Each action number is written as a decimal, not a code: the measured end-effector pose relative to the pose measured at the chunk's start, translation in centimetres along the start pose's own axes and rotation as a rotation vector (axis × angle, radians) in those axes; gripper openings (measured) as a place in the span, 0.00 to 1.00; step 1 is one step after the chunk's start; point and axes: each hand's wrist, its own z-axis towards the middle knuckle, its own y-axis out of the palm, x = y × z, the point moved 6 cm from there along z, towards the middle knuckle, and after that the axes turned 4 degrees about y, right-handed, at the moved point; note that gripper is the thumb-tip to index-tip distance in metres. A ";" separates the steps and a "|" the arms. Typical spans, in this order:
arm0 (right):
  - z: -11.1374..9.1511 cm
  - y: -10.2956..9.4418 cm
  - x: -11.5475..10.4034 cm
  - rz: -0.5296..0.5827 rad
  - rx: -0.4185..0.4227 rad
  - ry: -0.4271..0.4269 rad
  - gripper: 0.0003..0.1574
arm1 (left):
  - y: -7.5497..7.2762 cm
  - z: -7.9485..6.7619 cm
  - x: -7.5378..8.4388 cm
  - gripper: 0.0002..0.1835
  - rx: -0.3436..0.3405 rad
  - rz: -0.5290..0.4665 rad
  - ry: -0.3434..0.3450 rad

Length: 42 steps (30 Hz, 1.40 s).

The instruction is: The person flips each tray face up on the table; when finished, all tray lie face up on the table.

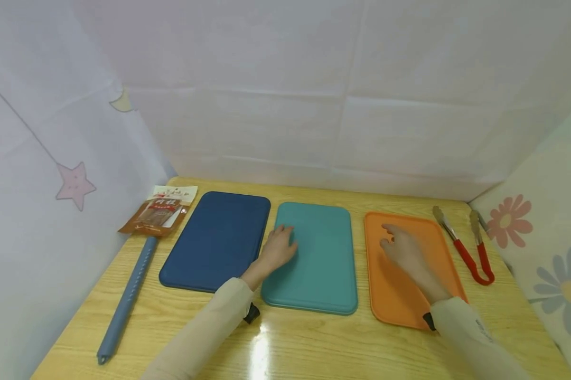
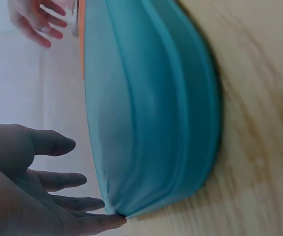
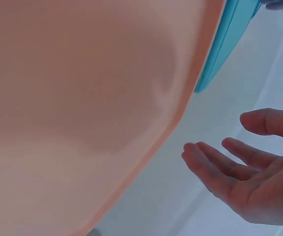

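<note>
My left hand (image 1: 278,248) is over the left edge of the teal tray (image 1: 316,258), thumb and fingers spread. In the left wrist view its fingers (image 2: 58,182) are extended, with one fingertip right at the tray's edge and nothing held. My right hand (image 1: 404,253) hovers over the orange tray (image 1: 385,311), which has a low raised rim. The right wrist view shows the fingers (image 3: 215,169) gently bent and the thumb apart, with no object between them.
A dark blue tray (image 1: 218,237) lies left of the teal one. Farther left are a brown snack packet (image 1: 157,211) and a long blue-grey stick (image 1: 128,298). Red-handled tongs (image 1: 468,256) lie at the right. Cloth walls (image 1: 285,105) enclose the wooden table (image 1: 314,343).
</note>
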 end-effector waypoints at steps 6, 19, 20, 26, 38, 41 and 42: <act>0.6 2.1 -3.4 0.038 -0.007 -0.111 0.32 | 0.0 -0.7 -0.8 0.27 -0.008 -0.044 -0.046; 1.8 6.4 -4.9 0.015 -0.105 -0.133 0.35 | 0.0 -2.1 -1.6 0.30 -0.049 -0.039 -0.057; 1.9 6.7 -4.9 0.009 -0.111 -0.130 0.36 | 0.0 -2.1 -1.7 0.30 -0.046 -0.037 -0.063; 2.2 7.7 -4.5 -0.057 -0.138 -0.096 0.36 | -0.5 -2.2 -2.2 0.25 0.007 -0.030 -0.084; 2.1 7.8 -4.2 0.049 -0.182 -0.077 0.34 | -0.2 -2.0 -1.9 0.24 0.006 0.034 -0.029; 2.1 7.9 -4.0 0.130 -0.219 -0.035 0.33 | -0.1 -2.0 -1.8 0.24 0.012 0.031 -0.033; 2.1 7.9 -3.9 0.159 -0.232 -0.016 0.33 | -0.1 -2.0 -1.8 0.24 0.017 0.027 -0.032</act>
